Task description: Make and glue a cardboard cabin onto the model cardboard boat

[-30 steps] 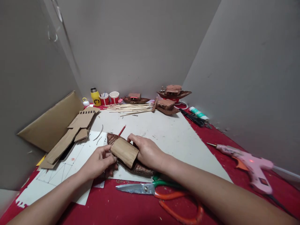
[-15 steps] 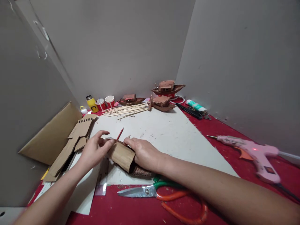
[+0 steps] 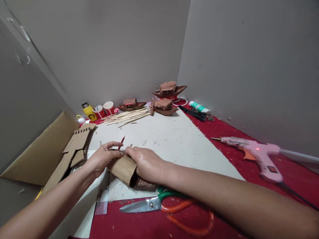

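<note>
A small brown model boat (image 3: 143, 183) lies on a white board (image 3: 174, 142), with a curved piece of brown cardboard (image 3: 122, 169) arched over its middle. My right hand (image 3: 146, 164) lies over the right side of the cardboard piece, fingers curled on it and pressing it down. My left hand (image 3: 102, 157) reaches in at the piece's far left end, thumb and forefinger pinched there. A red pencil (image 3: 122, 140) lies just beyond the fingertips.
Orange-and-green scissors (image 3: 171, 209) lie on the red table at the front. A pink glue gun (image 3: 256, 154) rests on the right. Cardboard cut-outs (image 3: 74, 146) lie on the left. Sticks (image 3: 127, 116), three finished boats (image 3: 163, 106), cups (image 3: 108, 108) and a yellow bottle (image 3: 89, 111) stand at the back.
My left hand moved from the near edge of the cardboard piece up to its far left end. The right hand stayed on the piece. The view swung to the right.
</note>
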Tool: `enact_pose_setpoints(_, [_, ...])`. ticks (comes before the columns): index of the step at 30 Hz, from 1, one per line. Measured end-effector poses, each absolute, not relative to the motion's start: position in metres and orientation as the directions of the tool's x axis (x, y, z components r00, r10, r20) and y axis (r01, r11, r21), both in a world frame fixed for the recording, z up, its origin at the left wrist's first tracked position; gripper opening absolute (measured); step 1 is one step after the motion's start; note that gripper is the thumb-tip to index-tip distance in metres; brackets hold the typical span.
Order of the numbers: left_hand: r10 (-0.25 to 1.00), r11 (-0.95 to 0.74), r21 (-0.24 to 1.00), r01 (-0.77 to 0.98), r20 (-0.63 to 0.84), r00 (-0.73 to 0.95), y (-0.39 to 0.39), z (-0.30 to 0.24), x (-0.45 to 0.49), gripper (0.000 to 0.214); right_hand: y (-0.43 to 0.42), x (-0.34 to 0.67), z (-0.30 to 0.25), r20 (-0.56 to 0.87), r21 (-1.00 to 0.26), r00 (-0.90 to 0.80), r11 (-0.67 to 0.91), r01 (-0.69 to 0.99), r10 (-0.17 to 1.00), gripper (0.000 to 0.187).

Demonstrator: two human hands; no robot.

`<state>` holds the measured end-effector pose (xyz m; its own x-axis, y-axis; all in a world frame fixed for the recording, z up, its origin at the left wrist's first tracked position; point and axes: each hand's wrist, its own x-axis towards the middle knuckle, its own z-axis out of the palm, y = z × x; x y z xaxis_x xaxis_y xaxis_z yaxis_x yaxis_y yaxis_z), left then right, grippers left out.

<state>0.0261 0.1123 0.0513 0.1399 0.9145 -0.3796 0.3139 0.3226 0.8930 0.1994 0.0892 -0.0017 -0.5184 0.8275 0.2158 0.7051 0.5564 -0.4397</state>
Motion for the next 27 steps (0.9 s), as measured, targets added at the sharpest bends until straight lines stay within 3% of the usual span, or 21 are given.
enact_pose_setpoints(10, [0.938, 0.303, 0.943, 0.136, -0.32, 0.13, 0.09, 0.076, 0.028, 0.057, 0.082, 0.204, 0.024, 0.289, -0.388, -0.501, 0.578, 0.718, 0.816, 0.034])
enact_pose_setpoints(16, [0.96, 0.255, 0.96, 0.117, -0.266, 0.087, 0.077, 0.09, 0.021, 0.056, 0.075, 0.206, 0.038, 0.36, -0.37, -0.539, 0.647, 0.667, 0.762, 0.028])
enact_pose_setpoints(20, [0.995, 0.089, 0.996, 0.02, -0.09, 0.046, 0.063, 0.098, 0.012, 0.053, 0.076, 0.217, 0.048, 0.452, -0.352, -0.553, 0.71, 0.61, 0.7, 0.037])
enact_pose_setpoints(23, [0.992, -0.12, 0.993, -0.01, 0.12, -0.031, 0.049, 0.102, 0.008, 0.047, 0.075, 0.227, 0.062, 0.609, -0.376, -0.463, 0.749, 0.546, 0.644, 0.043])
enact_pose_setpoints(25, [0.972, -0.225, 0.974, -0.009, 0.224, -0.072, 0.039, 0.102, 0.008, 0.044, 0.07, 0.23, 0.071, 0.684, -0.466, -0.345, 0.749, 0.471, 0.643, 0.037])
enact_pose_setpoints(27, [0.952, -0.294, 0.956, -0.017, 0.292, -0.091, 0.032, 0.101, 0.01, 0.041, 0.061, 0.228, 0.078, 0.671, -0.608, -0.255, 0.714, 0.349, 0.696, 0.036])
